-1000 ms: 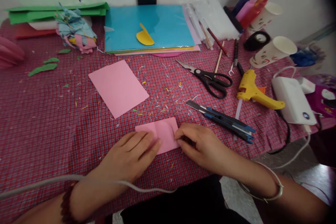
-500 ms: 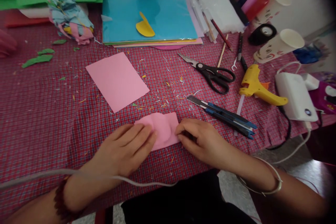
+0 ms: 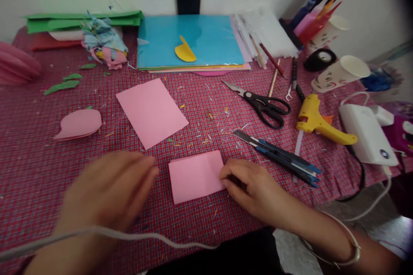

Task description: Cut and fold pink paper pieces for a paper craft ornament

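My right hand (image 3: 247,184) pinches the right edge of a folded pink paper (image 3: 195,178) lying on the cloth near the table's front edge. Left of this paper and apart from it is my left hand (image 3: 112,189), blurred by motion, its fingers stretched out and nothing visible in them. Beyond that hand lies a pink rounded cutout with a pointed corner (image 3: 80,122), seemingly in layers. A larger pink paper sheet (image 3: 152,114) rests flat behind the folded one.
Right of my right hand lie a utility knife (image 3: 277,157), scissors (image 3: 258,99) and a yellow glue gun (image 3: 318,120). A white cable (image 3: 138,236) crosses in front of my left wrist. Coloured paper sheets (image 3: 193,30) and paper cups (image 3: 342,73) stand farther back. Small paper scraps litter the cloth.
The pink rounded cutout has gone from the folded paper to the cloth at left. My left hand has lifted off and moved left. The view has tilted up slightly.
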`<state>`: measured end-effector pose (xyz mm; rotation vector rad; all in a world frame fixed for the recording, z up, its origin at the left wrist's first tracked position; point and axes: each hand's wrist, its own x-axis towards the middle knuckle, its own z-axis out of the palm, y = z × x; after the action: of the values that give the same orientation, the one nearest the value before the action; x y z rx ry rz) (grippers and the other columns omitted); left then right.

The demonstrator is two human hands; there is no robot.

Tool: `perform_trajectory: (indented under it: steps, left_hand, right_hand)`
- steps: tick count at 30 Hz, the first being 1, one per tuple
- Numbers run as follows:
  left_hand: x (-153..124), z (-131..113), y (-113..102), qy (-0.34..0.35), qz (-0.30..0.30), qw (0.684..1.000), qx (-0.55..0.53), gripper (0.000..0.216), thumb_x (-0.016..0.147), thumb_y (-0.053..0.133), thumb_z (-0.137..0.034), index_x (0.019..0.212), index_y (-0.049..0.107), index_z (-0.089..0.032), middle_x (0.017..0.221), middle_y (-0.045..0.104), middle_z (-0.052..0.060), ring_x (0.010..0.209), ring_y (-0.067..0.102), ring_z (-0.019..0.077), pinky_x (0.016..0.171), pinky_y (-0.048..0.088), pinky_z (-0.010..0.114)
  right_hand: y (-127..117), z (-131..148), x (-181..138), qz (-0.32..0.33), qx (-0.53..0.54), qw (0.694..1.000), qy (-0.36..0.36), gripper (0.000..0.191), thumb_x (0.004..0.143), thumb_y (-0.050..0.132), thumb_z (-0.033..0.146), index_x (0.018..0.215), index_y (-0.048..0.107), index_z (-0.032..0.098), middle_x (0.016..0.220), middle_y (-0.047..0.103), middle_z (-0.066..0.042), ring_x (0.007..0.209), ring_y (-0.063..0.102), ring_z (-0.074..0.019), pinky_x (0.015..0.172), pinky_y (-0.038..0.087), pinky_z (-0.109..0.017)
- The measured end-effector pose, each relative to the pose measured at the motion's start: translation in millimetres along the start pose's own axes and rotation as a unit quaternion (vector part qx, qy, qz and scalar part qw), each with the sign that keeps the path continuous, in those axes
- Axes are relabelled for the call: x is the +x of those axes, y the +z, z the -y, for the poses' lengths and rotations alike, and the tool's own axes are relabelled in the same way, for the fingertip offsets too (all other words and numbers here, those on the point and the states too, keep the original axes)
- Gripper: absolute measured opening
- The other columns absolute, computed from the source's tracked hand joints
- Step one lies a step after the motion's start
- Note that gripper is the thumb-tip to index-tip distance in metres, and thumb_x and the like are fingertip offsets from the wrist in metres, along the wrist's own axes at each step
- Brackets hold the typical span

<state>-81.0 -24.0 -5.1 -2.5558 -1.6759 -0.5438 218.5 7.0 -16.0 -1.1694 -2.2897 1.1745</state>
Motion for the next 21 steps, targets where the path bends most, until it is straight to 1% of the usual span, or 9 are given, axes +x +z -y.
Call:
perform_trajectory:
  steps: [1, 2, 4, 6, 10, 12, 14, 19, 21]
  left_hand:
    - [2, -17, 3, 0.071, -0.014, 0.997, 0.004, 0.020, 0.097, 0.047, -0.028, 0.097, 0.065, -0.020, 0.091, 0.069, 0.003, 0.081, 0.063, 0.0208, 0.074, 0.051, 0.038]
    - [3, -31, 7, 0.107, -0.017, 0.994, -0.015, 0.021, 0.098, 0.045, -0.025, 0.094, 0.065, -0.019, 0.088, 0.070, 0.002, 0.080, 0.063, 0.0188, 0.075, 0.051, 0.035]
    - [3, -50, 16, 0.159, -0.023, 0.986, -0.053, 0.019, 0.097, 0.049, -0.024, 0.100, 0.067, -0.018, 0.096, 0.072, 0.001, 0.094, 0.064, 0.0180, 0.091, 0.049, 0.035]
    - [-1, -58, 25, 0.182, -0.012, 0.980, -0.074, 0.022, 0.097, 0.049, -0.025, 0.108, 0.067, -0.018, 0.108, 0.072, 0.001, 0.108, 0.061, 0.0174, 0.104, 0.042, 0.034]
    - [-10, -56, 31, 0.203, 0.056, 0.974, -0.080, 0.034, 0.101, 0.041, -0.037, 0.114, 0.067, -0.019, 0.117, 0.071, 0.001, 0.115, 0.058, 0.0167, 0.108, 0.037, 0.031]
    - [-13, -54, 32, 0.213, 0.077, 0.970, -0.085, 0.036, 0.100, 0.040, -0.039, 0.116, 0.066, -0.019, 0.119, 0.070, 0.001, 0.117, 0.056, 0.0173, 0.108, 0.036, 0.031]
    - [-14, -53, 34, 0.217, 0.074, 0.969, -0.089, 0.033, 0.100, 0.043, -0.036, 0.117, 0.065, -0.020, 0.119, 0.070, 0.001, 0.118, 0.055, 0.0174, 0.109, 0.035, 0.032]
    - [-16, -55, 42, 0.212, 0.030, 0.972, -0.094, 0.031, 0.098, 0.043, -0.032, 0.115, 0.065, -0.020, 0.117, 0.070, 0.001, 0.119, 0.053, 0.0167, 0.112, 0.030, 0.032]
    - [-16, -56, 44, 0.209, 0.033, 0.973, -0.093, 0.031, 0.097, 0.042, -0.030, 0.116, 0.065, -0.020, 0.118, 0.069, 0.002, 0.120, 0.052, 0.0166, 0.114, 0.028, 0.033]
  right_hand:
    - [0, 0, 0, 0.000, 0.003, 1.000, 0.002, 0.010, 0.087, 0.051, 0.011, 0.085, 0.058, 0.018, 0.078, 0.061, 0.000, 0.072, 0.057, -0.0118, 0.068, 0.042, -0.025]
    - [1, -1, -1, -0.001, 0.005, 1.000, 0.002, 0.010, 0.087, 0.051, 0.011, 0.085, 0.058, 0.018, 0.078, 0.061, 0.000, 0.073, 0.057, -0.0120, 0.068, 0.043, -0.026]
    - [1, -2, -1, -0.006, 0.002, 1.000, -0.004, 0.010, 0.087, 0.051, 0.011, 0.086, 0.058, 0.019, 0.079, 0.061, 0.000, 0.073, 0.057, -0.0123, 0.068, 0.043, -0.026]
    - [2, -2, -2, -0.010, -0.003, 1.000, -0.014, 0.011, 0.087, 0.050, 0.010, 0.086, 0.057, 0.019, 0.079, 0.061, 0.000, 0.074, 0.057, -0.0123, 0.069, 0.043, -0.026]
    - [1, -1, -2, -0.003, -0.008, 0.999, -0.031, 0.013, 0.087, 0.050, 0.008, 0.084, 0.057, 0.018, 0.078, 0.060, 0.000, 0.073, 0.055, -0.0119, 0.069, 0.042, -0.026]
    - [0, -1, -1, 0.004, -0.004, 0.999, -0.034, 0.013, 0.086, 0.051, 0.007, 0.083, 0.056, 0.018, 0.078, 0.060, 0.000, 0.073, 0.055, -0.0117, 0.068, 0.042, -0.026]
    - [0, -1, -1, 0.007, 0.001, 0.999, -0.033, 0.013, 0.086, 0.052, 0.007, 0.083, 0.056, 0.018, 0.077, 0.060, 0.000, 0.073, 0.055, -0.0115, 0.068, 0.041, -0.026]
    - [1, -4, -2, 0.005, 0.006, 1.000, -0.025, 0.012, 0.089, 0.051, 0.008, 0.084, 0.056, 0.018, 0.078, 0.059, 0.000, 0.072, 0.054, -0.0116, 0.067, 0.041, -0.026]
    - [1, -5, -2, 0.010, 0.011, 1.000, -0.020, 0.013, 0.090, 0.051, 0.008, 0.085, 0.057, 0.018, 0.079, 0.059, 0.000, 0.072, 0.054, -0.0114, 0.066, 0.041, -0.025]
